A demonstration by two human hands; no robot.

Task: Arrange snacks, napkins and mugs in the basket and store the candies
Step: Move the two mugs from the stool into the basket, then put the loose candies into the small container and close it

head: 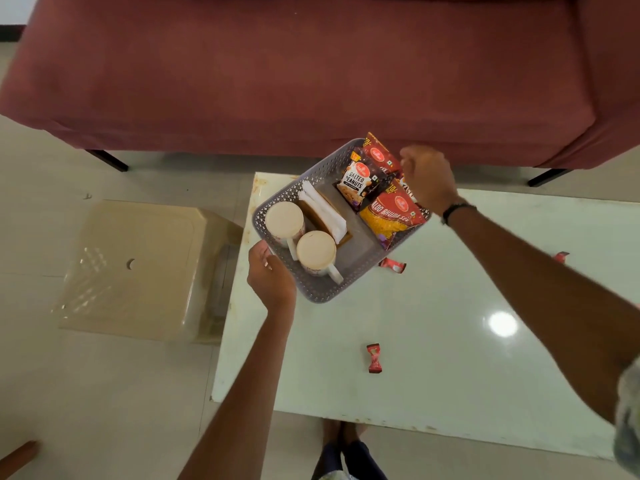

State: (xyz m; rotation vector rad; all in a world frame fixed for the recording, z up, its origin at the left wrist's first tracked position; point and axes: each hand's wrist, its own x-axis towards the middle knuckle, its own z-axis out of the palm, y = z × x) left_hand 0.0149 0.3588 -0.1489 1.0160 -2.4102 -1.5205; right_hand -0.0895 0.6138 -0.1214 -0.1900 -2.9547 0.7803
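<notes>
A grey perforated basket [320,292] is over the table's far left corner, gripped at both ends. My left hand [270,275] holds its near-left rim and my right hand [427,178] holds its far-right rim. Inside stand two cream mugs [284,220] [316,251], a wooden holder with white napkins [323,211], a salted peanuts packet [360,183], a red and yellow bhujia packet [391,216] and another red packet [379,152]. Three red wrapped candies lie on the table: one [393,265] just beside the basket, one [374,357] in the middle, one [561,257] at the right.
The white glossy table [433,341] fills the lower right. A maroon sofa [294,74] stands behind it. A beige plastic stool [138,268] sits on the tiled floor left of the table. My feet show below the table's near edge.
</notes>
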